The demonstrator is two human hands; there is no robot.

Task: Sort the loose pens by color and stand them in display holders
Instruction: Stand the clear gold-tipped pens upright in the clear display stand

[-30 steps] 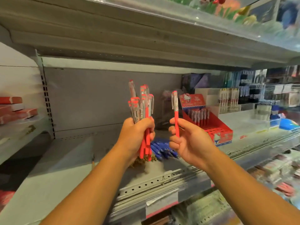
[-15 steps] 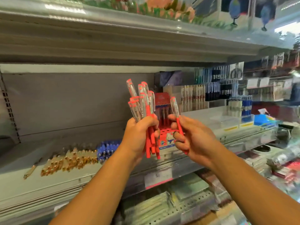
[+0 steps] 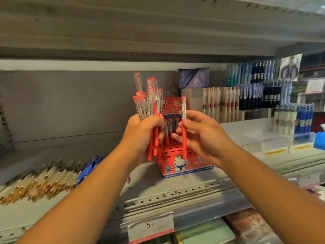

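Left hand [image 3: 142,132]: you are clenching its fingers around a bundle of red pens [image 3: 151,110], caps up, held just left of and above the red display holder [image 3: 177,155]. The lower ends are fanning out unevenly below your palm, close over the holder's left edge.

Right hand [image 3: 202,136]: you are pinching a single red pen [image 3: 183,127] between thumb and fingertips, upright, cap up, its lower end hanging in front of the perforated top of the holder. Whether the tip is touching a hole, I cannot tell from this view.

The holder is sitting on the shelf [image 3: 175,192], front edge near the shelf lip. A few pens are already standing in its rear rows.

Risks, as judged:
- The bundle is looking loose and staggered. If you are easing the left grip while watching the right, one pen may be sliding out and dropping onto the shelf or off its edge.
- The single pen is hiding the holes beneath it. Coming down off-centre, it could be skidding on the top face and nudging the light cardboard holder.
- The bundle's dangling ends are hanging close to the standing pens; drifting right, they could be knocking those over.
- Blue pens [image 3: 88,169] and clear gold-tipped pens [image 3: 40,180] are lying loose to the left of the holder, well apart from it; colour mixing looks unlikely from here.
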